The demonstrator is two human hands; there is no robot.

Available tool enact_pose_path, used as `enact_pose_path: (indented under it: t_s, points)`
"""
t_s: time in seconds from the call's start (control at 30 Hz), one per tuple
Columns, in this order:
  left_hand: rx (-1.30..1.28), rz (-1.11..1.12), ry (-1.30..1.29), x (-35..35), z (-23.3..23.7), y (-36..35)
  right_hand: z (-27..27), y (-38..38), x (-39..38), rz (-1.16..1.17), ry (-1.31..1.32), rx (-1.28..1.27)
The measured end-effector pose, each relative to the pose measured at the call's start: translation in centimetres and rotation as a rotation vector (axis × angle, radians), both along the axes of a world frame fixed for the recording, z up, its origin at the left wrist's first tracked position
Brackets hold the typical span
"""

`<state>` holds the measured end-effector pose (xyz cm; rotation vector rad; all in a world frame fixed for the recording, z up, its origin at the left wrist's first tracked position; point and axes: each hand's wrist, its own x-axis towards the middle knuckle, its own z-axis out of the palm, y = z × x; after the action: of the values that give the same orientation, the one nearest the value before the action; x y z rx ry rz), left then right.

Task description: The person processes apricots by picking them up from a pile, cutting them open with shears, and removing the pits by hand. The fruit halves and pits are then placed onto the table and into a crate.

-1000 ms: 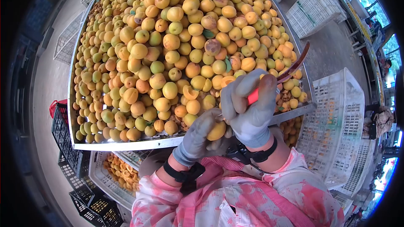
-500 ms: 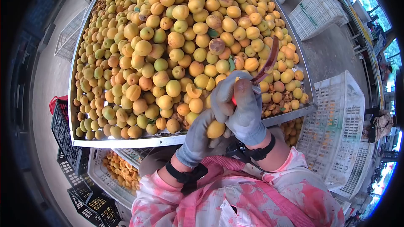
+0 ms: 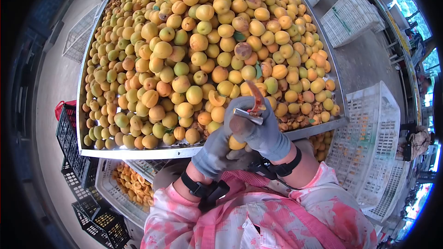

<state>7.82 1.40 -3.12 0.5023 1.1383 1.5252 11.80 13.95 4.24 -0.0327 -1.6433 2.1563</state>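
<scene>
At the near rim of the metal tray (image 3: 138, 152), the gloved right hand (image 3: 260, 131) is clenched round a knife (image 3: 255, 99); its curved blade stands nearly upright, its long axis running from the fist away toward the heaped fruit (image 3: 194, 41); just below, the left hand (image 3: 216, 151) curls its fingers round one apricot (image 3: 235, 144), touching the right.

The grey-gloved right hand (image 3: 263, 131) is swinging its curved rust-brown knife blade (image 3: 255, 96) leftward from the far right. It is sinking nearer, covering more of the round yellow apricot (image 3: 236, 145).
</scene>
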Motion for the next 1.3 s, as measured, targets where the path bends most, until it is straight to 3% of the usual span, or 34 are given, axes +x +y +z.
enact_pose_path:
  t_s: [0.03,0.07,0.13,0.23,0.3,0.33,0.4,0.63,0.73,0.8,0.83,0.9,0.93,1.0,1.03,1.1,1.2,1.27,1.3]
  points:
    - [0.087,-0.011,0.034,-0.2,-0.2,-0.2,-0.2,-0.2,-0.2,-0.116,0.138,0.184]
    - [0.175,-0.022,0.067,-0.3,-0.3,-0.4,-0.4,0.2,0.0,-0.115,0.138,0.184]
    - [0.148,-0.034,0.088,-0.8,0.8,0.0,-0.7,1.4,0.5,0.132,-0.133,-0.203]
    - [0.072,-0.089,0.139,-1.5,2.4,0.2,-0.9,2.0,0.0,0.075,-0.023,-0.268]
    - [0.055,0.022,0.382,-1.1,1.7,0.2,-0.8,1.6,-0.2,0.024,-0.046,-0.273]
    - [0.056,0.024,0.384,-1.2,1.3,0.2,-0.8,1.4,-0.4,0.002,-0.025,-0.311]
    - [0.073,0.094,0.063,-1.4,0.6,0.3,-0.9,1.3,-0.6,-0.020,-0.004,-0.350]
    - [0.098,0.187,0.169,-1.3,-0.5,0.9,-2.3,1.0,-1.1,-0.014,-0.053,-0.207]
    - [-0.087,0.196,0.202,-1.4,0.7,0.7,-2.0,0.4,-1.2,-0.022,-0.087,-0.214]
    - [0.060,0.160,0.593,-1.7,-0.7,0.3,-2.1,0.6,-1.1,0.037,-0.149,-0.206]
    - [0.061,0.162,0.594,-1.9,-1.6,0.3,-2.2,0.5,-1.2,0.039,-0.148,-0.204]
    - [0.174,0.211,1.131,-2.2,-2.8,0.6,-2.3,0.0,-1.6,0.071,-0.094,-0.119]
    - [0.175,0.214,1.133,-2.0,-2.8,0.5,-2.4,-0.4,-1.9,0.049,-0.144,-0.059]
    - [0.039,0.179,0.401,-1.5,-2.1,0.6,-1.7,-0.3,-1.9,0.082,-0.182,0.023]
    - [0.041,0.182,0.405,-1.7,-1.4,0.6,-1.4,-0.2,-1.9,0.111,-0.222,0.102]
    - [-0.353,0.055,0.287,-2.1,0.3,0.5,-1.8,-0.2,-1.9,0.107,-0.282,0.197]
    - [-0.252,0.113,0.239,-1.4,-0.7,-1.3,-2.1,-0.4,-1.7,0.057,-0.200,0.273]
    - [-0.155,0.166,0.191,-2.5,-2.1,2.3,-1.7,-0.2,-1.1,0.101,-0.123,0.545]
    - [-0.106,0.192,0.166,-1.2,-3.1,0.7,-1.7,-0.2,-1.0,0.101,-0.124,0.546]
